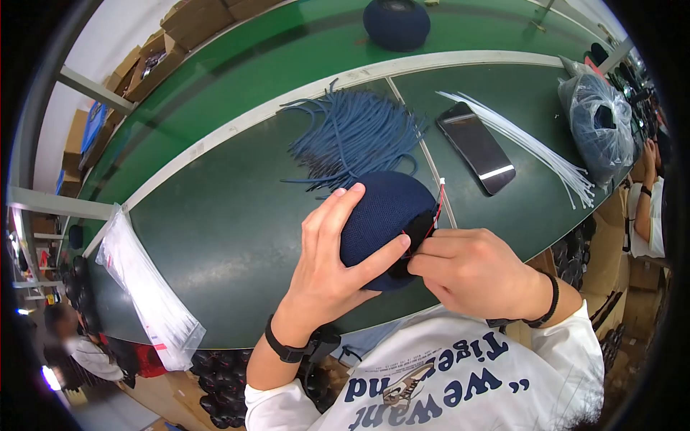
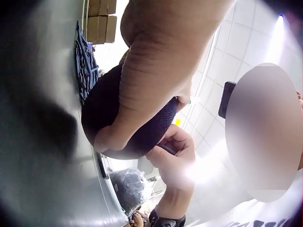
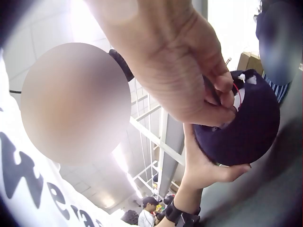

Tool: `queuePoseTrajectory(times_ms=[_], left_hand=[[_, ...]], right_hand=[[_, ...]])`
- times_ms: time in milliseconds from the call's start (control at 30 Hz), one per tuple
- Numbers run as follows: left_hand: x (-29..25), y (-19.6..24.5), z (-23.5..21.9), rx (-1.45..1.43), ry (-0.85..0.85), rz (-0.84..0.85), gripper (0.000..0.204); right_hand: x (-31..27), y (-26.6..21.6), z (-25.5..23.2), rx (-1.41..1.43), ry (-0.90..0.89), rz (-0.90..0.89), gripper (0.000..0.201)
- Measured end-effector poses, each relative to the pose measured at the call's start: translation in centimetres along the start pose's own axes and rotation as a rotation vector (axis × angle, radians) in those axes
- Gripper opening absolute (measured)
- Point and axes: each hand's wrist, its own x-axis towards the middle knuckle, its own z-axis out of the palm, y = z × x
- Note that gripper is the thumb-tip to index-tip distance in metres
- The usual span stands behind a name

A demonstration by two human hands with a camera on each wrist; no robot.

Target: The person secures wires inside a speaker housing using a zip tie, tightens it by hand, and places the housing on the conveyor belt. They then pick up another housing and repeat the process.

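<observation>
A rounded navy shell (image 1: 384,212) covered in woven mesh, like a speaker body, is held over the front of the green table. My left hand (image 1: 327,255) grips it, fingers spread over its far side and thumb by the dark opening. Red and black wires (image 1: 436,213) come out of that opening, ending in a small white connector (image 1: 442,182). At the opening, my right hand (image 1: 471,269) has its thumb and fingers curled together. They pinch a narrow dark strip (image 2: 167,148) there; its far end is hidden by the fingers.
Behind the shell lies a heap of blue cords (image 1: 352,136). A black phone (image 1: 478,147) and loose white cable ties (image 1: 528,140) are to the right, near a stuffed plastic bag (image 1: 600,122). Bagged white ties (image 1: 147,287) lie left. Another navy shell (image 1: 397,25) sits at the back.
</observation>
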Motion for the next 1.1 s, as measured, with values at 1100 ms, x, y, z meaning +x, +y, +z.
queuePoseTrajectory(times_ms=[1100], left_hand=[[0.1,1.2,0.6,0.088,-0.009,-0.040,0.062]], right_hand=[[0.2,0.3,-0.1,0.304,-0.032,0.246,0.016]])
